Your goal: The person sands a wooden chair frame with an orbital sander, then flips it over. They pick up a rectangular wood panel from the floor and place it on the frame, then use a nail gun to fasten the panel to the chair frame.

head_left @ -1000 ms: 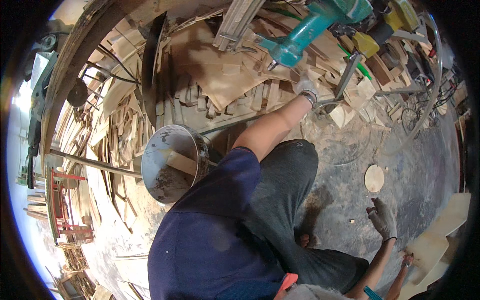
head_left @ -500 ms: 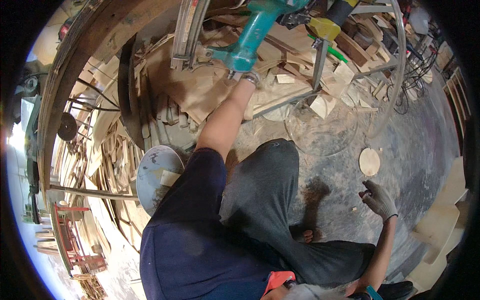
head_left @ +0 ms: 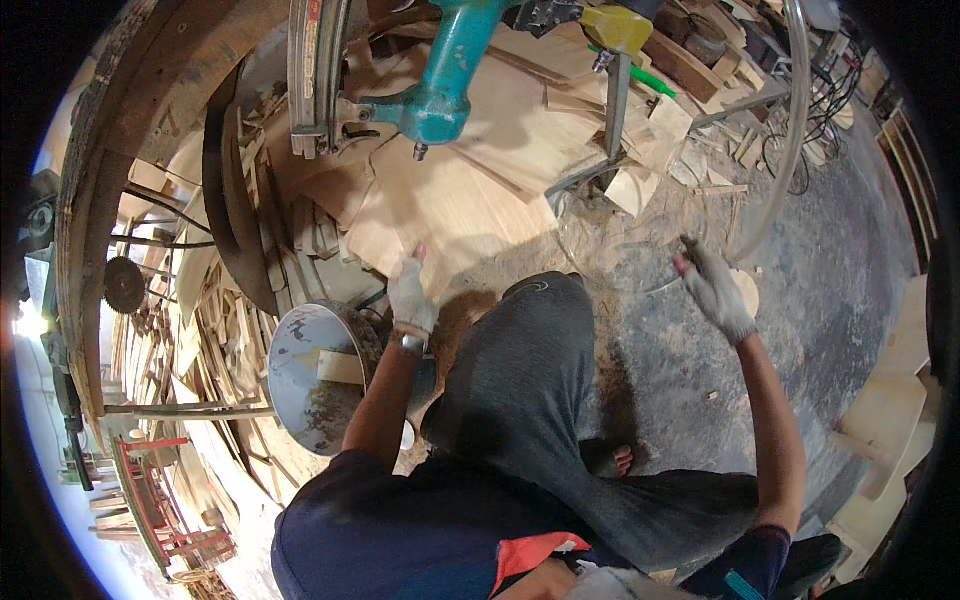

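My left hand (head_left: 410, 292), in a pale fingerless-tipped glove, grips the near edge of a thin plywood sheet (head_left: 470, 215). Its thumb lies on top; the other fingers are hidden beneath. My right hand (head_left: 717, 288), also gloved, hovers over the floor with fingers stretched out and nothing visible in them. Partly behind it on the floor is a round wooden disc (head_left: 748, 292). Above the sheet hangs a teal nail gun (head_left: 440, 85), its metal magazine at the left. To its right is a yellow nail gun (head_left: 617, 32).
A grey bucket (head_left: 300, 400) with a wood piece inside stands left of my knee. Stacked offcuts (head_left: 215, 350) fill the left side beside a heavy wooden beam (head_left: 95, 230). A clear hose (head_left: 795, 150) hangs at right. Pale boards (head_left: 885, 440) lie at far right.
My left hand has come back from behind the teal nail gun to the sheet's near edge. My right hand has risen forward and left, away from beside my leg. The view has shifted slightly.
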Action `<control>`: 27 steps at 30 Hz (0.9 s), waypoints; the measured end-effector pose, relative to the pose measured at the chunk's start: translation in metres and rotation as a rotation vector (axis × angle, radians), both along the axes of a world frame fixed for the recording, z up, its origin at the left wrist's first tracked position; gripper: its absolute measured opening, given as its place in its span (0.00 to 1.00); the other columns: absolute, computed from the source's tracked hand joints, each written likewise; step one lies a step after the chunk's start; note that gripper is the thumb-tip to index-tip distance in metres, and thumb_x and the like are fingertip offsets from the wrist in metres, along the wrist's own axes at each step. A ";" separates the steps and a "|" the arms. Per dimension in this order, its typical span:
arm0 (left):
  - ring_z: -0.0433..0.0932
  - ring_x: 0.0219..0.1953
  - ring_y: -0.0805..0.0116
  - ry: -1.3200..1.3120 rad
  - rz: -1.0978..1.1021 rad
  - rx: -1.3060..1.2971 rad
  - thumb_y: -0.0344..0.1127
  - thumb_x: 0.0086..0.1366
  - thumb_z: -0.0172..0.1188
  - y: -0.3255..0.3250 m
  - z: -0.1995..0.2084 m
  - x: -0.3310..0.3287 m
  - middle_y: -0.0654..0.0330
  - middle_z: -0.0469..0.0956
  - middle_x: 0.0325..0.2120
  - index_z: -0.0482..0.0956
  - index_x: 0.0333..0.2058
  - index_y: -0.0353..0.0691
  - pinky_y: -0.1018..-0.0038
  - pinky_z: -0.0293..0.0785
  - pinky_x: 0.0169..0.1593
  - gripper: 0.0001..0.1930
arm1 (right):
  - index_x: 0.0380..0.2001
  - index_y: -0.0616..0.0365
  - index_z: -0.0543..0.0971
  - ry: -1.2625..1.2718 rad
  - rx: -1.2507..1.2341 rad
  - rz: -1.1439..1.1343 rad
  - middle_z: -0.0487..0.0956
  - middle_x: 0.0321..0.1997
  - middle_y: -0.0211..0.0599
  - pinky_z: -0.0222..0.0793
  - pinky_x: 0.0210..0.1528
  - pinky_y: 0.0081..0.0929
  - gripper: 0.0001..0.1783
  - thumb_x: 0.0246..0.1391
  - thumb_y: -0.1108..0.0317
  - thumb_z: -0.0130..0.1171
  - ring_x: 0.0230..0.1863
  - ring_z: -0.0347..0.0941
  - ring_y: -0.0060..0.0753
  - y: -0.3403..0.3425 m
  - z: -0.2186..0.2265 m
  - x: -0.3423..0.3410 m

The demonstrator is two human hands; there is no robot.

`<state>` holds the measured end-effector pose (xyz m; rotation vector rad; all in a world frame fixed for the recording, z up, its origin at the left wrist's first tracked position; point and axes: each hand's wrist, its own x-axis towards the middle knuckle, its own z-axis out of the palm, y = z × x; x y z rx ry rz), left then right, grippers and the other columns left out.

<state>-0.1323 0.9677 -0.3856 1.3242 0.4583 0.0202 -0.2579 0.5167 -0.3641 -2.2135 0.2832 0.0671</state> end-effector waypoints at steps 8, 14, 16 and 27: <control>0.77 0.51 0.65 -0.012 0.045 0.032 0.38 0.64 0.70 0.015 -0.014 -0.076 0.57 0.79 0.51 0.76 0.57 0.31 0.67 0.73 0.56 0.26 | 0.49 0.63 0.78 0.073 0.895 -0.326 0.82 0.43 0.37 0.73 0.43 0.28 0.35 0.59 0.38 0.63 0.42 0.77 0.29 0.096 -0.077 0.178; 0.79 0.49 0.66 0.054 -0.074 -0.005 0.36 0.66 0.68 0.031 -0.009 -0.103 0.57 0.81 0.48 0.77 0.54 0.30 0.68 0.76 0.53 0.22 | 0.55 0.69 0.74 -0.167 1.203 -0.238 0.79 0.51 0.45 0.76 0.49 0.29 0.20 0.62 0.70 0.60 0.47 0.78 0.33 0.113 -0.110 0.146; 0.80 0.48 0.66 0.048 -0.137 0.126 0.36 0.66 0.68 0.032 -0.014 -0.104 0.57 0.81 0.48 0.77 0.54 0.30 0.69 0.76 0.53 0.22 | 0.57 0.69 0.73 -0.185 1.293 -0.296 0.79 0.52 0.45 0.77 0.52 0.29 0.21 0.63 0.73 0.59 0.48 0.78 0.33 0.103 -0.127 0.101; 0.84 0.33 0.66 -0.152 -0.942 0.848 0.51 0.56 0.75 -0.054 -0.064 0.012 0.54 0.86 0.31 0.85 0.40 0.35 0.67 0.78 0.39 0.24 | 0.65 0.68 0.65 -0.304 1.326 -0.928 0.73 0.65 0.49 0.72 0.66 0.44 0.31 0.65 0.65 0.62 0.64 0.73 0.44 0.052 -0.305 -0.069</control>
